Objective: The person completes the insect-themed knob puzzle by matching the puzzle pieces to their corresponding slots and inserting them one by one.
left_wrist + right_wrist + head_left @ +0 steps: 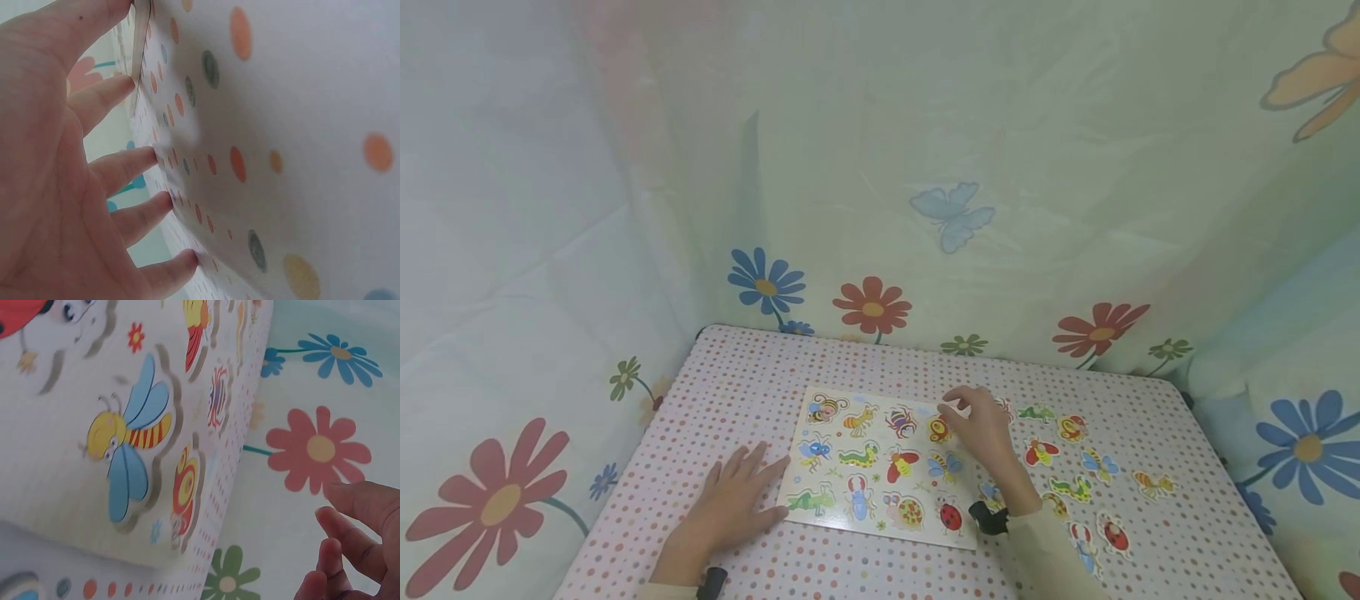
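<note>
Fingers of the left hand [733, 504] lie spread, thumb and forefinger against the insect puzzle board [877, 481] on the dotted tablecloth [715, 417]; we see the right hand [988, 429], empty, loosely bent above its far-right corner.

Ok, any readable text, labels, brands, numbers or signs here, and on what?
None readable.
Puzzle board, loose pieces: only little-creature pictures visible.
Tablecloth: dots.
Wall sheet: flowers, butterflies.
Wrist cameras: too small to tell whether they're marked.
</note>
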Demonstrator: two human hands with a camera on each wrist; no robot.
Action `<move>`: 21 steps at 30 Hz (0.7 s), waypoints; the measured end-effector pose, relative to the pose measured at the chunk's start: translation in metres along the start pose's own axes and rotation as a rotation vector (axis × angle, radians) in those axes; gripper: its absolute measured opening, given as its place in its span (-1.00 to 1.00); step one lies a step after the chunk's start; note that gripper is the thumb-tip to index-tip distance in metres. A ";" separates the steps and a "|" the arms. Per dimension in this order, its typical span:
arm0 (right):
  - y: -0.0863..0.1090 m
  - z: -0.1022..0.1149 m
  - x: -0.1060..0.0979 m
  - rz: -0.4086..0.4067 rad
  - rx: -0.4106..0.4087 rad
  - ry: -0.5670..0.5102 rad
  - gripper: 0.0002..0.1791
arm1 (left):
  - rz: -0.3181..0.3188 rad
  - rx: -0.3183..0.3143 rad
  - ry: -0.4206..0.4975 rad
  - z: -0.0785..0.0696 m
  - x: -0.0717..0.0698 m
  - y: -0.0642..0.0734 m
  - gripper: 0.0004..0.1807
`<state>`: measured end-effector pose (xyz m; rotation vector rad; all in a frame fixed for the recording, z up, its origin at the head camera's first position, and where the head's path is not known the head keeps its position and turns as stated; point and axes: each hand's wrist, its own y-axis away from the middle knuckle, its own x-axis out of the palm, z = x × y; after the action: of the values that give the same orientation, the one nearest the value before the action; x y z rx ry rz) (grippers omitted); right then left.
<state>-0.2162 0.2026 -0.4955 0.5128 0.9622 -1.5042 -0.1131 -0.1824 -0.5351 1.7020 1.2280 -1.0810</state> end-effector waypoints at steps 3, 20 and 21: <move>0.002 -0.006 -0.003 -0.006 0.022 -0.002 -0.78 | 0.004 -0.002 -0.001 0.000 0.000 0.000 -0.21; 0.015 -0.028 -0.021 -0.094 0.055 0.042 -0.78 | -0.001 0.002 0.001 0.001 0.002 0.000 -0.21; 0.016 -0.030 -0.022 -0.098 0.064 0.042 -0.78 | 0.000 0.001 0.001 0.001 0.001 0.000 -0.21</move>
<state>-0.2029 0.2403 -0.4992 0.5520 0.9859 -1.6217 -0.1132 -0.1824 -0.5366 1.7028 1.2286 -1.0813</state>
